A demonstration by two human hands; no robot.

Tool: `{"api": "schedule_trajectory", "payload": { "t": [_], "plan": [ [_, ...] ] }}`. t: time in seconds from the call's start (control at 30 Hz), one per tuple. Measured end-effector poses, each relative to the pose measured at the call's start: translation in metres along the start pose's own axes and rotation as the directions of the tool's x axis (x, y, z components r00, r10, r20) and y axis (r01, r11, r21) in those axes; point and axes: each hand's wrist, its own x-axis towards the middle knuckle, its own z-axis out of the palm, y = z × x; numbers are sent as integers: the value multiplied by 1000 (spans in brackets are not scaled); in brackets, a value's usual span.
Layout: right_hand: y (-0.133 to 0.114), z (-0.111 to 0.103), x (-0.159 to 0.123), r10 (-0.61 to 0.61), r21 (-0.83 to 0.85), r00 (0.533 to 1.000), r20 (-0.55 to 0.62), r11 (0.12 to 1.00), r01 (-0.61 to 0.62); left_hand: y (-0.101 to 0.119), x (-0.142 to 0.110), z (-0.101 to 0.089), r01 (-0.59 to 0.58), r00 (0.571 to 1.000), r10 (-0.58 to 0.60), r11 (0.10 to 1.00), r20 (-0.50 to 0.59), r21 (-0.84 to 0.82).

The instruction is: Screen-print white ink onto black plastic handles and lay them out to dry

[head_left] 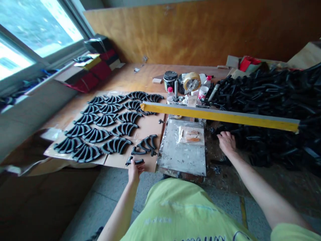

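Observation:
My left hand [134, 171] is closed around a black curved handle-like piece [137, 162] at the front edge of the cardboard. Beside it lie more of the same black pieces [146, 144], fanned out in a short row. Rows of matching pieces [96, 135] cover the cardboard to the left. On the other side of the grey metal plate [168, 155], my right hand [227, 142] reaches down at the near edge of a heap of black pieces [263, 97]. Its fingers are curled, and what they hold, if anything, is too small and dark to make out.
A yellow and grey bar [220, 116] crosses above the bench in front of my hands. Behind it stand a dark tub [170, 79], a tape roll [192, 82], a white cup [203, 92] and red-capped bottles. A small plastic bag [192, 135] lies on the plate.

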Motion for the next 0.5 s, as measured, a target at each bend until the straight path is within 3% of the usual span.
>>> {"api": "schedule_trajectory", "payload": {
  "t": [0.13,0.3,0.37,0.5],
  "plan": [
    [0,6,-10,41,25,997,-68,999,-40,0,20,-10,26,999,-30,982,20,188],
    [-20,-5,-11,232,292,953,-194,941,-169,14,27,-13,18,999,-32,940,38,339],
    [-44,-13,-7,147,399,966,-214,916,-51,14,26,-14,-1,999,-12,939,36,344],
    [-110,-25,8,-191,445,949,-252,848,289,7,25,-12,-29,1000,24,935,19,354]
  ]
}}
